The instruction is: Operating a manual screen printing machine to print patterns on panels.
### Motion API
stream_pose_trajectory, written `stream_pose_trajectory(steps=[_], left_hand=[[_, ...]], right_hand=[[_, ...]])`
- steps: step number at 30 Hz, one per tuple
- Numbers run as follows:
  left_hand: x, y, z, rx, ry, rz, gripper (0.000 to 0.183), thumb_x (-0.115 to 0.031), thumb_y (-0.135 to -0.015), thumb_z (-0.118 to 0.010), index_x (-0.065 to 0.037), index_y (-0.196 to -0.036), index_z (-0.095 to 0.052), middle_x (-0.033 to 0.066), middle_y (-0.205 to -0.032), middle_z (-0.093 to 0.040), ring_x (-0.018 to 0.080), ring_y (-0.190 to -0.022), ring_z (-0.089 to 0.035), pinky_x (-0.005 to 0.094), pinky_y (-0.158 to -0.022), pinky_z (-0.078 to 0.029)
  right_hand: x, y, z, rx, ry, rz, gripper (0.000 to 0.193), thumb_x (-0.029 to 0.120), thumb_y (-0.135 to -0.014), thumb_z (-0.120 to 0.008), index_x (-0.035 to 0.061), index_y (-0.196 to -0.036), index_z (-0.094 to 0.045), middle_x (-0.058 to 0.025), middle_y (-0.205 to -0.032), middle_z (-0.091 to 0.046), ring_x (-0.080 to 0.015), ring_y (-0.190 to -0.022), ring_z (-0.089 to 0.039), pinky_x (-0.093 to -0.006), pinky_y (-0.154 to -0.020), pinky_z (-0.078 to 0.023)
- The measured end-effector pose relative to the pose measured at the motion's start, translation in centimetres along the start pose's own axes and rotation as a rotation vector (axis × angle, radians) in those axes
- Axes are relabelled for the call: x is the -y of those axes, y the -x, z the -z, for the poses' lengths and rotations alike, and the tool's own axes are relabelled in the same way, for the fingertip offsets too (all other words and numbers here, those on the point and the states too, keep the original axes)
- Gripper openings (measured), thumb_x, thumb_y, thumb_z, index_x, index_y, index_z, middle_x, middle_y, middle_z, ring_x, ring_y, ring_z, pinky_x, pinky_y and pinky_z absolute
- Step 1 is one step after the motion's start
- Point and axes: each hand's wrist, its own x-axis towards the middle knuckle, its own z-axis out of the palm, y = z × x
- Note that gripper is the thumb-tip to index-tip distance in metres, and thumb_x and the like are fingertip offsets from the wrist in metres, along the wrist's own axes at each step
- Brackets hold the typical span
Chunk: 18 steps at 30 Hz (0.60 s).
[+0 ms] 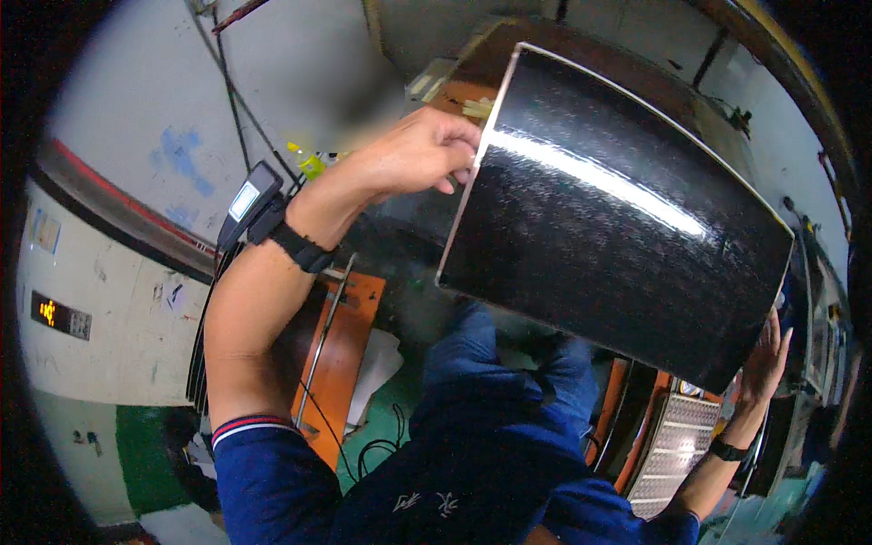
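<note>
A large rectangular panel (618,218), glossy black with a thin pale rim, is held up tilted in front of me. A bright strip of light reflects across its surface. My left hand (431,150) has its fingers bent round the panel's upper left edge, their tips partly hidden. At the lower right corner, my right hand (767,359) grips the side edge, with its thumb and part of the fingers out of sight behind the panel. A black band with a small device (254,200) is strapped to my left forearm.
A yellow-green bottle (307,162) stands beyond my left forearm. Below it is an orange board (345,363) with a metal rod. A perforated metal plate (674,445) lies at lower right. Black cables (386,445) loop over the green floor. A pale cabinet with a lit display (60,315) stands left.
</note>
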Motion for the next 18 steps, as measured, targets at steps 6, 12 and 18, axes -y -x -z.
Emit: stream_pose_trajectory(steps=[6, 12, 18], left_hand=[[1.5, -0.2, 1.4, -0.125, 0.123, 0.129, 0.024, -0.013, -0.092, -0.056, -0.001, -0.112, -0.062, 0.0031, -0.095, -0.063, 0.0101, -0.079, -0.061, 0.0238, -0.071, -0.053], [1.4, -0.5, 2.5, -0.143, 0.11, 0.233, 0.035, -0.006, -0.091, -0.051, -0.002, -0.126, -0.052, 0.004, -0.084, -0.06, 0.013, -0.069, -0.06, 0.0232, -0.064, -0.052], [1.8, -0.6, 2.3, -0.18, 0.056, 0.286, 0.038, -0.004, -0.091, -0.048, -0.002, -0.129, -0.05, 0.0043, -0.082, -0.061, 0.0124, -0.068, -0.06, 0.0228, -0.063, -0.052]], right_hand=[[0.3, 0.7, -2.9, 0.147, 0.012, 0.065, 0.064, 0.045, -0.1, -0.027, -0.0033, -0.14, -0.035, -0.0163, -0.146, -0.035, -0.0285, -0.136, -0.03, -0.0394, -0.114, -0.017], [1.4, 0.7, -5.7, 0.141, -0.055, -0.026, 0.066, 0.048, -0.098, -0.035, -0.0054, -0.136, -0.039, -0.0141, -0.141, -0.043, -0.024, -0.131, -0.038, -0.0338, -0.111, -0.022], [1.2, 1.1, -5.7, 0.105, -0.164, -0.096, 0.065, 0.048, -0.097, -0.037, -0.0048, -0.134, -0.042, -0.0138, -0.137, -0.047, -0.0233, -0.127, -0.042, -0.0335, -0.108, -0.028]])
